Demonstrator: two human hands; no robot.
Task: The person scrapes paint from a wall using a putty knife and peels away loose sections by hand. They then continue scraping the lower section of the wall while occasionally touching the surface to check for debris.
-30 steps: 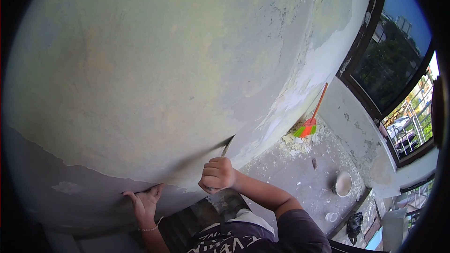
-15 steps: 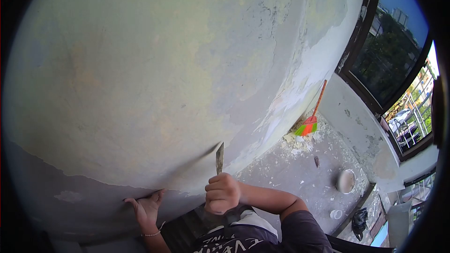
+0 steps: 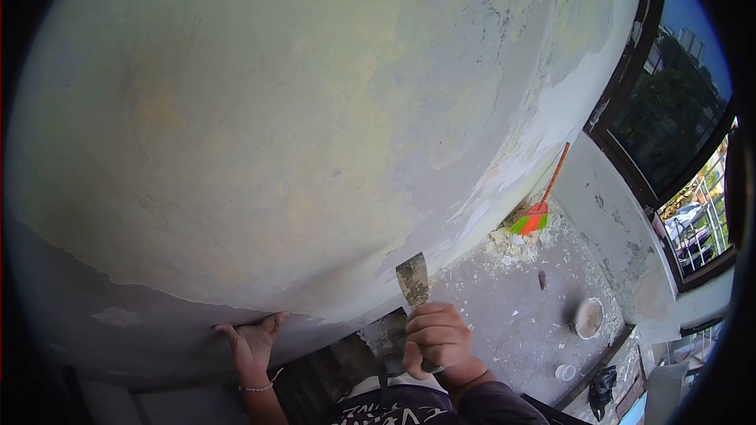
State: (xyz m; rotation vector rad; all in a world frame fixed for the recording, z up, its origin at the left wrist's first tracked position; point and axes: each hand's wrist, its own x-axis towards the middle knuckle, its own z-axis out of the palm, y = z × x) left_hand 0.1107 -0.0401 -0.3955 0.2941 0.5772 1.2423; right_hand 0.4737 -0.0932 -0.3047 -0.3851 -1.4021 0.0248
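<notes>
My right hand (image 3: 438, 336) is wrapped round the handle of a scraper (image 3: 413, 279), whose wide, stained blade points up beside the wall. The blade's flat face shows, and I cannot tell whether its edge touches the wall. At the lower left, my left hand (image 3: 252, 340) rests with fingers spread against the grey lower part of the wall (image 3: 260, 149), just under the ragged edge of the pale yellowish coat. A bracelet circles the left wrist.
An orange and green broom (image 3: 535, 216) leans in the corner among flakes. On the speckled floor (image 3: 496, 330) are a round bucket (image 3: 587, 318), a small white cup (image 3: 565, 372) and a black plastic bag (image 3: 603, 387). A dark-framed window (image 3: 669, 102) is at the right.
My right hand has moved right and slightly down with the scraper, turning the blade from nearly edge-on to its flat face. My left hand stays at the wall. The view has shifted slightly.
</notes>
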